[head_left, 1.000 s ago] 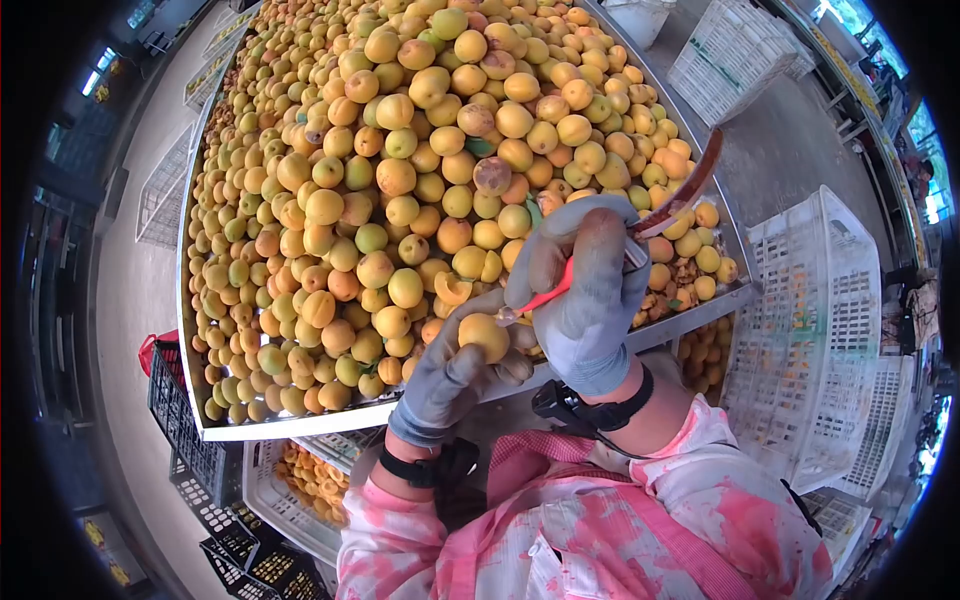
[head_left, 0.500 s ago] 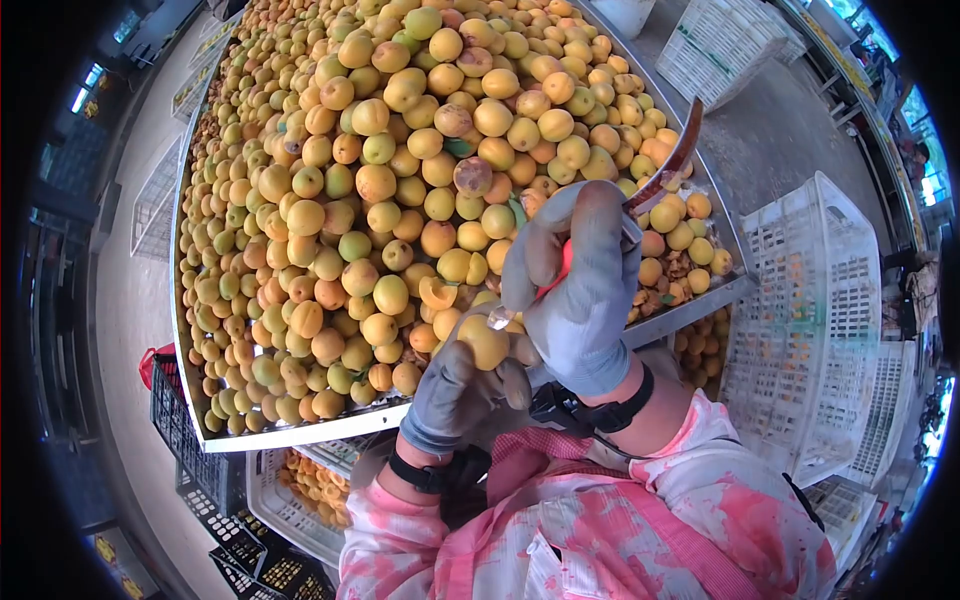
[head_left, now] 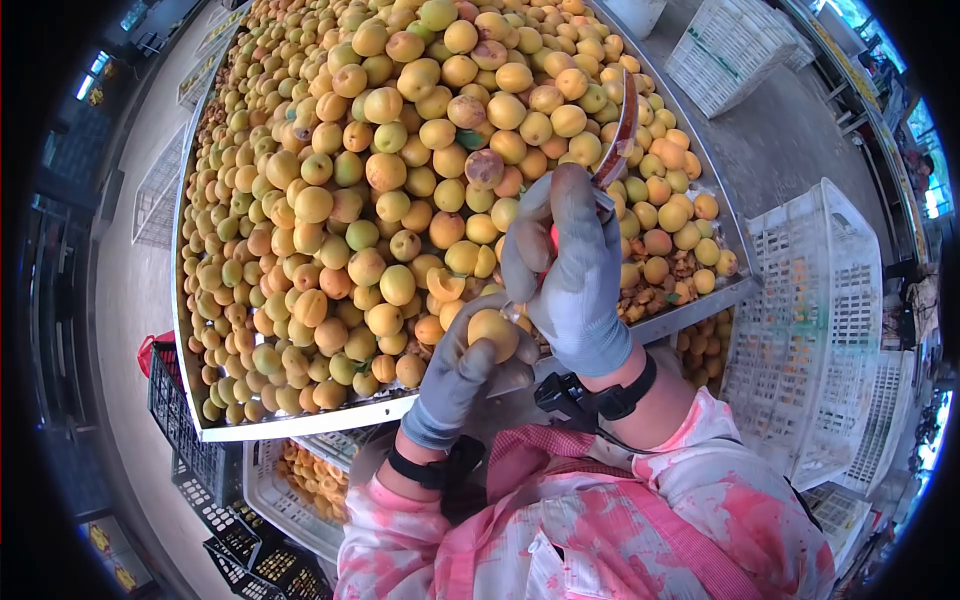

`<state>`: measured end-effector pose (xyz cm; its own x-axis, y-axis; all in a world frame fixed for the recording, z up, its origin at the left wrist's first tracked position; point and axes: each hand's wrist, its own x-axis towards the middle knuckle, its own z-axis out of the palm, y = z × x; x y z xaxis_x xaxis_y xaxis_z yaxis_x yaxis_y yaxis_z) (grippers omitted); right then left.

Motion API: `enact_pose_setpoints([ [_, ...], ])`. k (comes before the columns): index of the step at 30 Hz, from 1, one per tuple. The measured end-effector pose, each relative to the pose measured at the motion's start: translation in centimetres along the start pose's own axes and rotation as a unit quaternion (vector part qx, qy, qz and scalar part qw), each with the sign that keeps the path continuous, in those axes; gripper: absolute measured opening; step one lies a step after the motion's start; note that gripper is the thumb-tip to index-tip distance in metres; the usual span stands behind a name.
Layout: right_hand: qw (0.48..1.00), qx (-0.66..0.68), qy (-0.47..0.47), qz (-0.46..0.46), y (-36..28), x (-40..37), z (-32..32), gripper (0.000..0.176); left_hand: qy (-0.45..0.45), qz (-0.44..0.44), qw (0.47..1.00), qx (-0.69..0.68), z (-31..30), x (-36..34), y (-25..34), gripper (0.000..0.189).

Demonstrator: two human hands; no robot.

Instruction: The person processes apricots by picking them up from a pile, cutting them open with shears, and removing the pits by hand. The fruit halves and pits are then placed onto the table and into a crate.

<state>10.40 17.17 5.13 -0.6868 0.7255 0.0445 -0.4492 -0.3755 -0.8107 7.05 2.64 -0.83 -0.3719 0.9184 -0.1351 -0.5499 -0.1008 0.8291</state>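
Observation:
In the head view my gloved left hand (head_left: 457,372) is closed around a yellow apricot (head_left: 493,334) at the front edge of the tray. Just right of and above it, my gloved right hand (head_left: 575,270) grips a knife by its red handle, most of which the fingers hide. The curved knife blade (head_left: 622,130) points up and away over the fruit. Between the hands, a small shiny tip touches or nearly touches the apricot. Behind both hands lies a large heap of apricots (head_left: 385,171), with one cut-open apricot (head_left: 446,284) near my left hand.
The metal tray rim (head_left: 300,424) runs in front of me. White crates (head_left: 815,330) stand at the right, and another white crate (head_left: 722,55) is at the back right. Below the tray, a crate (head_left: 262,490) holds cut fruit, beside black crates (head_left: 205,455) at the left.
The knife and my right hand have shifted slightly left and up, and the blade now stands more upright. My left hand still holds the apricot, slightly turned.

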Motion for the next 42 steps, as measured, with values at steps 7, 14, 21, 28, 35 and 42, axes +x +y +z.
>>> enact_pose_setpoints([
  [7,0.999,0.029,-0.016,0.024,0.3,-0.1,-0.2,0.042,0.008,-0.061,0.984,-0.167,-0.2,0.2,-1.1,0.065],
  [14,0.998,-0.001,-0.011,0.054,0.7,-0.8,0.6,0.042,0.074,0.003,0.997,-0.008,-0.4,0.4,-1.5,0.050],
  [21,0.991,0.032,-0.083,0.097,2.2,-0.9,0.2,0.026,0.083,0.034,0.996,0.003,0.3,0.3,-1.7,0.039],
  [28,0.969,-0.069,-0.198,0.128,0.6,-1.7,0.8,0.019,0.095,-0.018,0.993,-0.063,-0.8,-0.4,-3.3,0.030],
  [35,0.918,-0.170,-0.359,-0.009,1.8,-2.5,0.1,0.024,0.096,-0.069,0.993,-0.015,-2.2,-1.4,-6.3,0.030],
  [42,0.977,-0.056,-0.201,0.039,0.9,-1.5,-0.3,0.024,0.064,-0.096,0.993,-0.014,-0.3,0.0,-0.1,0.033],
])
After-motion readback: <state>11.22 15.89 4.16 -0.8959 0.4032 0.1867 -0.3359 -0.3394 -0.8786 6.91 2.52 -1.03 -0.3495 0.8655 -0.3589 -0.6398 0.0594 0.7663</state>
